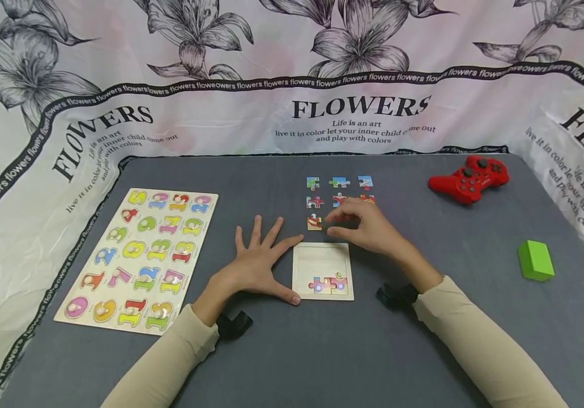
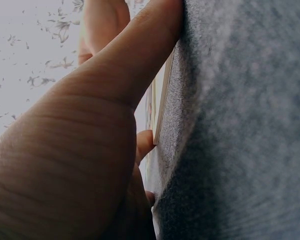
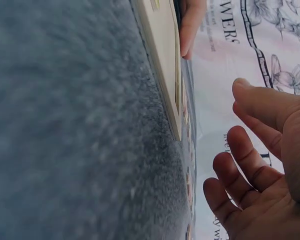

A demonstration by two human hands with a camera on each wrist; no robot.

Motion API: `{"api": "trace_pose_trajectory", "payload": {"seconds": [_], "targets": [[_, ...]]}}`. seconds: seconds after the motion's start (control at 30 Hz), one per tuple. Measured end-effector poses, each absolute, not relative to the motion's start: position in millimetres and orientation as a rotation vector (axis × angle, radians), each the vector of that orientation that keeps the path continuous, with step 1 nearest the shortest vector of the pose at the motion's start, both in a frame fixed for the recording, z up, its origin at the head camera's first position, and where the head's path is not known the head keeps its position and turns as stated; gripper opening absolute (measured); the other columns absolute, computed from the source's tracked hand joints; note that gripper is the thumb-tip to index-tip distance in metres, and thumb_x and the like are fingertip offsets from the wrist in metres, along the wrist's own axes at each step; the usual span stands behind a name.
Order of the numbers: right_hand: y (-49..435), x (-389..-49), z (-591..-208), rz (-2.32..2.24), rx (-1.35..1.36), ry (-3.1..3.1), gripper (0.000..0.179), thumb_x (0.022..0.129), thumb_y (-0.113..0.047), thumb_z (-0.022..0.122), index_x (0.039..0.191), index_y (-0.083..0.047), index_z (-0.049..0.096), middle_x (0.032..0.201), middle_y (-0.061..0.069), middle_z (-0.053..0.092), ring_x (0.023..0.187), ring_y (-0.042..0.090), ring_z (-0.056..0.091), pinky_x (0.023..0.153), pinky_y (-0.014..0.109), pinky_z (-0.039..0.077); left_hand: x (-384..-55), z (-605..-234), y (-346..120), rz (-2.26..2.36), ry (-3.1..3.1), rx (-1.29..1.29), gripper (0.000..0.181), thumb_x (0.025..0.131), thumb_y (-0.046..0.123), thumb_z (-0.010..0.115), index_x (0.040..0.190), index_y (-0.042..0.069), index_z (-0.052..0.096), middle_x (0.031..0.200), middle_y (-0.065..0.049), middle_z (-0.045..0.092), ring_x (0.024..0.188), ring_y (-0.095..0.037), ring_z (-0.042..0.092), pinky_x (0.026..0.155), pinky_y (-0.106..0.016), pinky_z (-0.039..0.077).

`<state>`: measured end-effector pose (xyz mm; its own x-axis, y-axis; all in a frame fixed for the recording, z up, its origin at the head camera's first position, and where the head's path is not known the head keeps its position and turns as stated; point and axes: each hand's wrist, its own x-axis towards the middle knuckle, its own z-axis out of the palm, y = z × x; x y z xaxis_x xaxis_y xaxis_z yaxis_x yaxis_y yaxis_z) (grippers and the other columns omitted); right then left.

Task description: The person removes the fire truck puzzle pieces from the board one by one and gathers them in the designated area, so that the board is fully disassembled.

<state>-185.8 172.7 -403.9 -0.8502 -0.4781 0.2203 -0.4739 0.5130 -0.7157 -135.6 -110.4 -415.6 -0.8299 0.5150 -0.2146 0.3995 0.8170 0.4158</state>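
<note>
My left hand [image 1: 257, 266] lies with its fingers spread on the table, the thumb and index fingertips touching the left side of a square wooden puzzle tray [image 1: 320, 258]. Two joined jigsaw pieces [image 1: 328, 284] lie in the tray's lower right. Above the tray my right hand [image 1: 368, 226] hovers with thumb and index apart, beside a loose jigsaw piece [image 1: 314, 222]. In the right wrist view, nothing shows between the fingers of the right hand [image 3: 270, 170]. Loose pieces lie in rows behind the tray, including a blue one [image 1: 340, 182]; the right hand partly covers some.
On the left lies a wooden number board [image 1: 133, 265] with colourful knobbed numbers. A red game controller [image 1: 469, 179] sits at the back right, and a green block [image 1: 536, 260] stands at the right. Flower-printed cloth [image 1: 241, 119] borders the grey table [image 1: 342, 351].
</note>
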Motion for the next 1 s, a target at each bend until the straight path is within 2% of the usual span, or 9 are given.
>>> {"api": "trace_pose_trajectory", "payload": {"seconds": [0.33, 0.5, 0.63, 0.8, 1.0], "targets": [[183.7, -164.9, -398.6, -1.233, -0.914, 2.631, 0.023, 0.086, -0.017, 0.084, 0.108, -0.014, 0.078, 0.103, 0.0, 0.073, 0.097, 0.018, 0.062, 0.084, 0.036, 0.052, -135.9, -415.6, -110.7, 0.511, 2.691, 0.696, 0.121, 0.062, 0.076, 0.083, 0.161, 0.044, 0.022, 0.174, -0.004, -0.01, 0.154, -0.044, -0.026, 0.112, -0.077, -0.018], [184.7, -156.8, -399.7, -1.195, -0.966, 2.584, 0.023, 0.087, -0.019, 0.083, 0.11, -0.017, 0.079, 0.101, -0.006, 0.073, 0.093, 0.018, 0.06, 0.08, 0.033, 0.051, -135.9, -415.5, -110.2, 0.503, 2.689, 0.698, 0.121, 0.062, 0.077, 0.083, 0.161, 0.045, 0.021, 0.173, -0.003, -0.011, 0.154, -0.043, -0.027, 0.112, -0.077, -0.018], [181.9, -151.6, -397.5, -1.142, -1.037, 2.567, 0.025, 0.087, -0.018, 0.083, 0.111, -0.017, 0.079, 0.101, -0.005, 0.073, 0.09, 0.017, 0.059, 0.077, 0.032, 0.05, -135.5, -415.1, -110.1, 0.501, 2.692, 0.706, 0.122, 0.061, 0.077, 0.082, 0.161, 0.045, 0.021, 0.174, -0.004, -0.01, 0.154, -0.044, -0.026, 0.112, -0.077, -0.018], [177.4, -145.8, -395.4, -1.05, -1.123, 2.548, 0.027, 0.085, -0.017, 0.083, 0.112, -0.017, 0.079, 0.101, -0.004, 0.073, 0.09, 0.018, 0.056, 0.078, 0.035, 0.047, -135.6, -412.6, -110.2, 0.502, 2.687, 0.704, 0.122, 0.061, 0.077, 0.083, 0.161, 0.044, 0.022, 0.173, -0.005, -0.01, 0.154, -0.045, -0.026, 0.112, -0.078, -0.018], [172.5, -138.5, -395.7, -0.893, -1.196, 2.522, 0.028, 0.087, -0.015, 0.08, 0.115, -0.021, 0.078, 0.103, -0.006, 0.07, 0.093, 0.017, 0.049, 0.083, 0.036, 0.035, -136.9, -413.6, -109.8, 0.49, 2.681, 0.701, 0.122, 0.062, 0.078, 0.082, 0.161, 0.044, 0.021, 0.173, -0.005, -0.01, 0.153, -0.045, -0.027, 0.111, -0.078, -0.018]]}}
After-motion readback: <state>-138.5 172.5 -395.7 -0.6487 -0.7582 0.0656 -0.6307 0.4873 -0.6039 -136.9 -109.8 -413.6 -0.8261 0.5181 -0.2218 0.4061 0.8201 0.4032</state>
